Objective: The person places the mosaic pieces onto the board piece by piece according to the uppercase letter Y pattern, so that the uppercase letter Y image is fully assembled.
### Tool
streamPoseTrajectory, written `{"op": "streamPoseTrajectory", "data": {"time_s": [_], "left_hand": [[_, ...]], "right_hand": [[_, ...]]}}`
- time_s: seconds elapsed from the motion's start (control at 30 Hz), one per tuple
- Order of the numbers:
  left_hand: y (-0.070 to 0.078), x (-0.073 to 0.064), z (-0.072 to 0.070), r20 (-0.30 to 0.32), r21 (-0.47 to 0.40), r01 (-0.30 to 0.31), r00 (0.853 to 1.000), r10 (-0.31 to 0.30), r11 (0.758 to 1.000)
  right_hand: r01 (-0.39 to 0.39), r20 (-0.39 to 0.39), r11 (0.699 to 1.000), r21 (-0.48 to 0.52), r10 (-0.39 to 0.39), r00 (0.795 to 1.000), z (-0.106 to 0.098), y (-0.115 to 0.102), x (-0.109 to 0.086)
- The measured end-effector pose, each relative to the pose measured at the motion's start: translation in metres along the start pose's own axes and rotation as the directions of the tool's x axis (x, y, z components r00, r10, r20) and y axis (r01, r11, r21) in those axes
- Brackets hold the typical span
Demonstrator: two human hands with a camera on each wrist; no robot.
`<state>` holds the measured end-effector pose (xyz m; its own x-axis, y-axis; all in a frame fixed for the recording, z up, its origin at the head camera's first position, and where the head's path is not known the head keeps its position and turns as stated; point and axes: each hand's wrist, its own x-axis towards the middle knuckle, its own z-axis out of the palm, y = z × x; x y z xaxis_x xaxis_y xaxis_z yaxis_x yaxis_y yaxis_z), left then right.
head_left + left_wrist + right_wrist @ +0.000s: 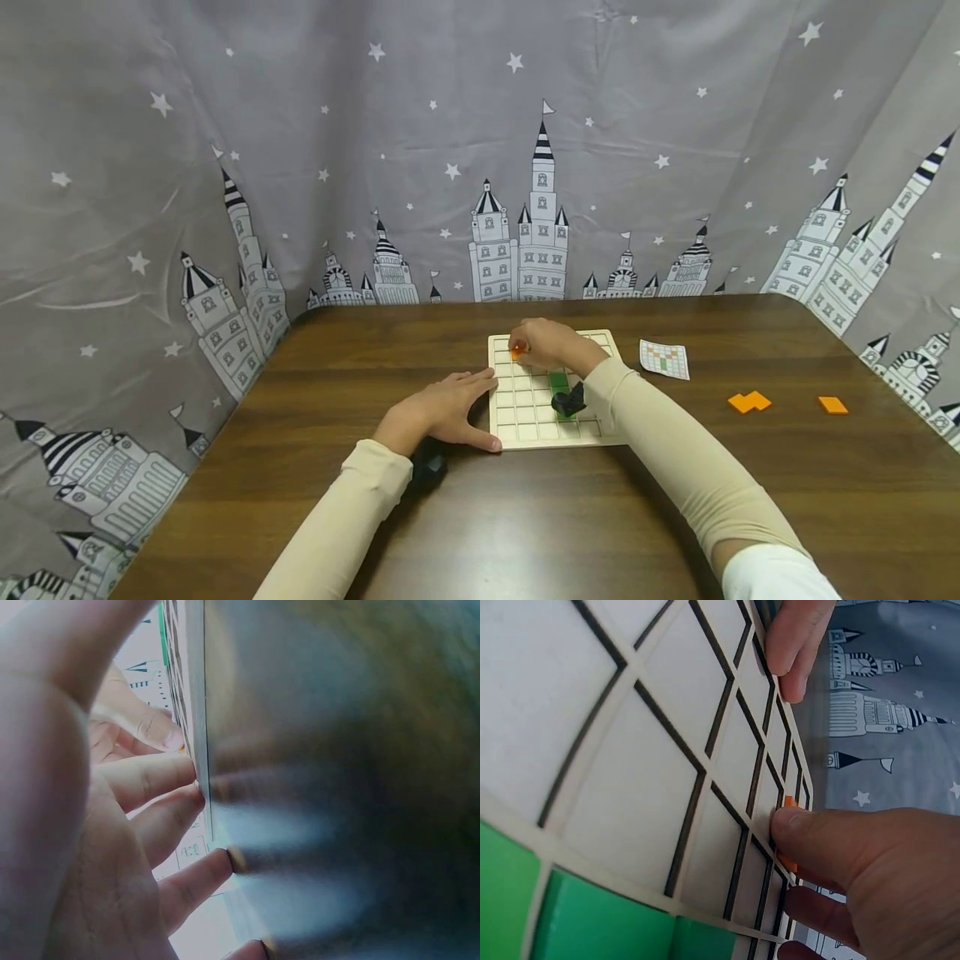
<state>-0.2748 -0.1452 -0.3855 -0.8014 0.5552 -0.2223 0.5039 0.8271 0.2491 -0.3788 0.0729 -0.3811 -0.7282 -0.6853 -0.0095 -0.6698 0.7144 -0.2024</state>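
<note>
A pale wooden grid board (517, 421) lies on the table, with green square tiles (558, 380) set in a column of its cells. Over the far left part of the board, my right hand (551, 343) pinches a small orange tile (516, 353). In the right wrist view the thumb presses on this orange tile (790, 862), low against the grid. My left hand (450, 410) rests at the board's left edge, fingers extended and touching it, thumb by the near corner. The right forearm hides part of the board's right side.
Right of the board lies a white card (664, 359) printted with a coloured grid pattern. Farther right are loose orange tiles (750, 402), two of them touching, and a separate orange tile (832, 405). A grey castle-print curtain (450, 125) hangs behind the brown table (510, 533).
</note>
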Motion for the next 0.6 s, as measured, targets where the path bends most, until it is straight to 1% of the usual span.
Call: {"op": "streamPoseTrajectory", "data": {"time_s": [0.1, 0.27, 0.43, 0.5, 0.6], "left_hand": [[0.001, 0.0, 0.0, 0.006, 0.001, 0.008, 1.0, -0.008, 1.0], [0.0, 0.0, 0.0, 0.001, -0.001, -0.004, 1.0, 0.004, 1.0], [0.0, 0.0, 0.0, -0.002, 0.006, -0.002, 1.0, 0.002, 1.0], [0.001, 0.0, -0.001, -0.003, 0.007, -0.001, 1.0, 0.001, 1.0], [0.001, -0.001, -0.002, -0.003, 0.005, -0.002, 1.0, 0.002, 1.0]], "right_hand": [[0.001, -0.006, 1.0, 0.018, -0.001, 1.0, -0.001, 0.001, -0.001], [0.015, -0.016, 0.999, 0.042, -0.014, 1.0, -0.001, 0.002, -0.003], [0.0, -0.015, 0.999, 0.051, 0.0, 1.0, 0.0, 0.005, -0.004], [0.005, -0.016, 0.998, 0.058, -0.004, 1.0, -0.002, 0.005, -0.007], [0.01, -0.024, 0.995, 0.098, -0.008, 1.0, -0.008, 0.012, -0.015]]}}
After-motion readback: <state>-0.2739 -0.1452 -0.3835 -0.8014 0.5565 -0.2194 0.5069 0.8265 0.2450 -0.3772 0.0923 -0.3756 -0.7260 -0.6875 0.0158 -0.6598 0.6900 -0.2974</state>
